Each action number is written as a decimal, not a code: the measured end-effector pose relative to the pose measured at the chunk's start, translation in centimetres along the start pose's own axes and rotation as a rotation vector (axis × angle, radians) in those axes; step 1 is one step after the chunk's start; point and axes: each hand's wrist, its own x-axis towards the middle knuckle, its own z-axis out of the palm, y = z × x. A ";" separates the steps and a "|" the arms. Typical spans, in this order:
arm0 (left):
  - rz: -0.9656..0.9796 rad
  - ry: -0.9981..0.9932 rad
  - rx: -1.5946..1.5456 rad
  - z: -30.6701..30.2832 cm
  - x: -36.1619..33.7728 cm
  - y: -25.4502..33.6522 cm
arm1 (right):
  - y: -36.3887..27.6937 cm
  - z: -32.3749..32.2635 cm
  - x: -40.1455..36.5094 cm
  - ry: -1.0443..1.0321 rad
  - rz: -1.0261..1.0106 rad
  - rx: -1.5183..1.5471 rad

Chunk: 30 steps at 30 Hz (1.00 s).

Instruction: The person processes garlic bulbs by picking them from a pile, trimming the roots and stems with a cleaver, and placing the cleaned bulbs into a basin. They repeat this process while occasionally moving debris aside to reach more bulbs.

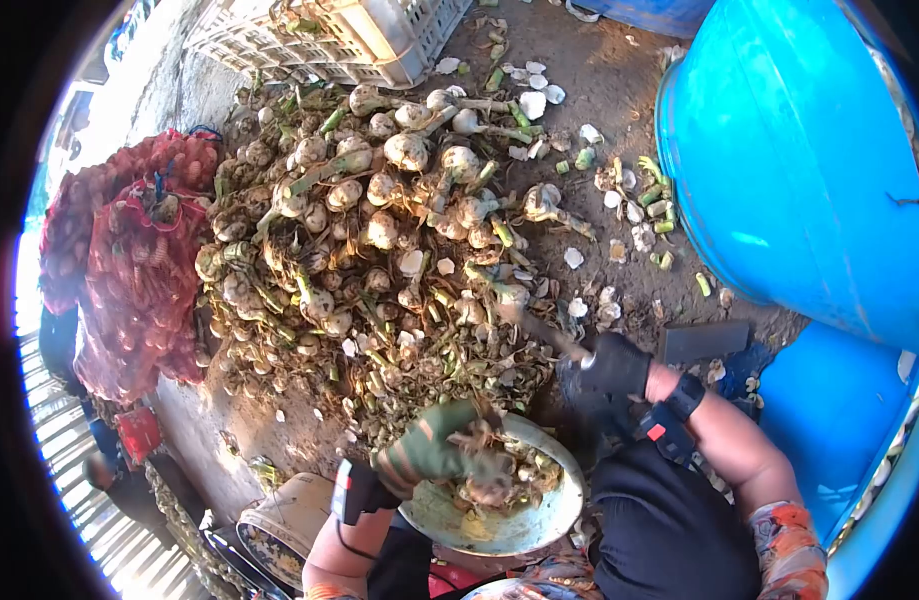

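Note:
My left hand (429, 450), in a green striped glove, is closed around a garlic bulb (487, 480) with roots, blurred by motion, over a pale basin (554, 518). The basin holds trimmings. In a dark glove, my right hand (615, 368) grips the handle of a knife (544, 330), whose blurred blade points up and left toward the pile. A large heap of garlic bulbs (383, 230) with stems and roots lies on the ground just beyond both hands.
Red mesh sacks (144, 265) stand at the left, a plastic crate (379, 45) at the top. A large blue tub (779, 150) and a blue container (829, 410) are on the right. A white bucket (289, 505) sits lower left. Another person (124, 490) is at the far left.

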 end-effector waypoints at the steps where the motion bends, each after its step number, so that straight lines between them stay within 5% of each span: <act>1: 0.017 0.164 0.310 0.0 1.9 2.1 | -0.8 -1.1 -0.3 0.045 0.260 0.106; 4: 0.190 0.477 1.048 -1.3 8.0 1.8 | -0.9 -1.9 0.2 0.244 0.097 0.324; 7: -0.097 0.478 1.422 -1.3 13.1 -2.0 | -1.0 -2.2 0.5 0.342 -0.051 0.366; 12: -0.718 0.308 1.500 -2.8 16.0 -2.4 | -2.9 -3.3 -1.3 0.292 0.038 0.498; 17: -0.824 0.476 1.203 -5.1 12.7 0.8 | -2.6 -3.1 -1.2 0.287 0.054 0.443; 20: -0.098 0.869 1.309 -6.0 9.0 -0.7 | -2.9 -2.5 -0.9 0.302 -0.054 0.137; 21: -0.103 0.871 1.315 -6.1 8.5 -0.4 | -3.4 -2.4 -0.8 0.299 -0.060 0.140; 23: -0.429 0.670 0.959 -6.5 7.7 0.3 | -4.7 -2.2 -0.8 0.312 -0.182 0.122; 24: -0.369 0.758 0.584 -6.1 7.4 -0.2 | -4.7 -1.8 -0.6 0.322 -0.177 0.089; 26: -0.403 0.773 0.718 -6.4 6.3 -3.8 | -5.6 -2.0 -0.8 0.318 -0.236 0.045; 28: -0.347 0.335 -0.812 -6.3 5.6 -5.2 | -6.8 -2.1 -1.1 0.349 -0.369 -0.056; 30: -0.106 -0.346 -2.242 -6.3 5.4 -5.6 | -7.8 -2.2 -1.3 0.338 -0.404 -0.104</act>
